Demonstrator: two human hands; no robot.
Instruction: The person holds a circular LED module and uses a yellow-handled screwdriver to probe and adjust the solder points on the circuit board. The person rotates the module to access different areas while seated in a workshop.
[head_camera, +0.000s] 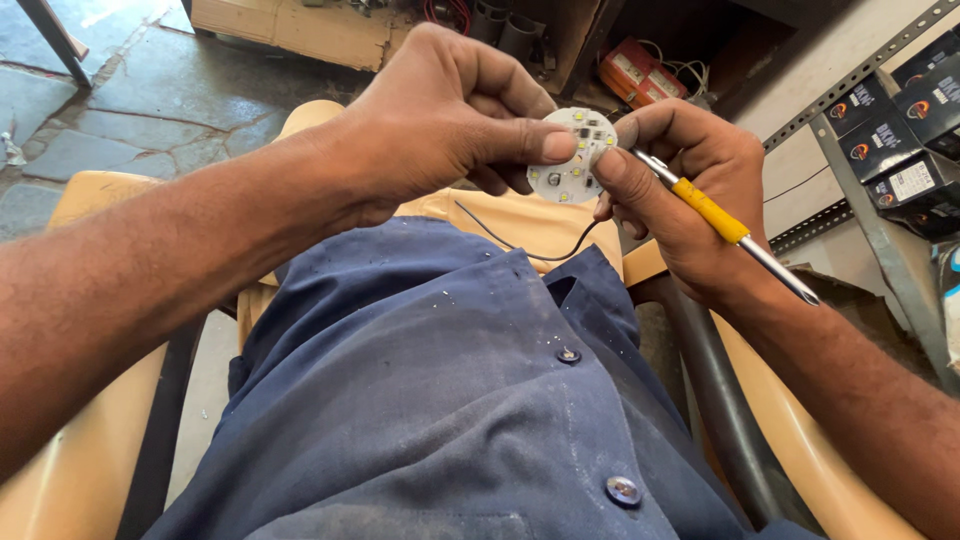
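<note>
Your left hand (440, 115) pinches a small round white light board (572, 155) at its left edge, thumb on the face and the other fingers curled behind it, held up in front of your chest over the blue shirt (450, 400). Your right hand (690, 190) pinches the board's right edge with thumb and forefinger, and the same hand clamps a yellow-handled screwdriver (725, 225) under the fingers, its metal shaft sticking out toward your right wrist. A thin dark wire (530, 250) hangs from under the board and curls across the tan chair (790, 440). To do this well, keep both pinches on the rim only, off the small parts on the face, hold the board level, and mind that the shaft doesn't swing into the wire. Whether the wire is fixed to the board or just trapped behind it is hard to tell, since your fingers cover the join. Containers: dark cardboard boxes (900, 120) stand stacked on a metal rack (860, 200) at your right, all closed, contents not visible; an orange box (635, 72) sits on the floor ahead with white cable beside it, inside unclear.
</note>
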